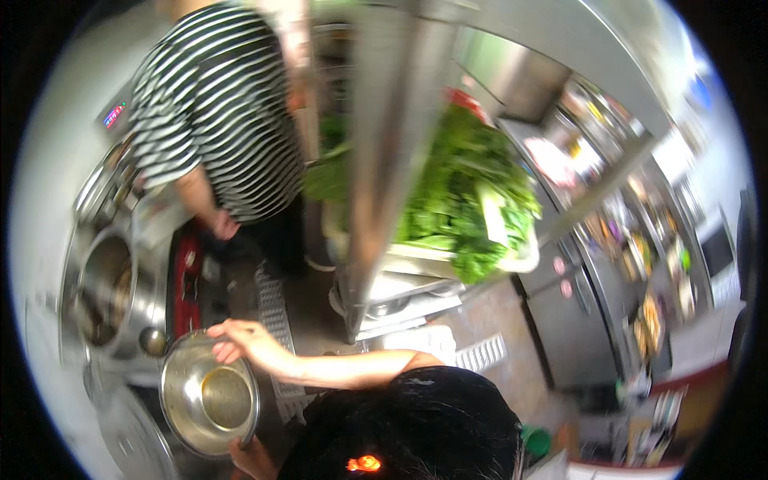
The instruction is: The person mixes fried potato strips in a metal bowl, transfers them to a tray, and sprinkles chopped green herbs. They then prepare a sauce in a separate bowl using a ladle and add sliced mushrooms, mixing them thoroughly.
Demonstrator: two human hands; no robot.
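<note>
A stainless steel basin is tilted in front of me. Its round bottom has a yellowish tint, perhaps from a little liquid; I cannot tell. My right hand grips the upper rim, fingers curled over the edge. On the near lower side, my left hand holds the rim and is partly hidden. Just beyond the basin a ladle shows its round metal bowl. Past that stands a large metal pot with dark contents and another utensil inside.
A co-worker in a striped shirt stands at the upper left, a hand hanging low. A transparent lid lies near the basin. Leafy greens fill a white crate beside a metal post. Steel refrigerator doors stand right.
</note>
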